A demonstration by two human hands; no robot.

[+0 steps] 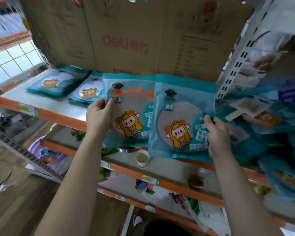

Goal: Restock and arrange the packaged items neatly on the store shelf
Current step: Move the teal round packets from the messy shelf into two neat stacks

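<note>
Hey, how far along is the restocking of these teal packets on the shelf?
Partly done. A left stack and a second stack of teal packets already lie flat on the upper shelf. In hand: the left hand grips the left packet by its edge and the right hand grips the right packet; neither is placed yet. Left to do: the jumbled heap of packets at the right.

I am reading a red "deli" logo, followed by two Chinese characters, on the far cardboard box [126, 43]. I am making out "子" on the left packet [129, 106] and the right packet [182, 116]; their smaller print is coming through too blurred to read.
</note>
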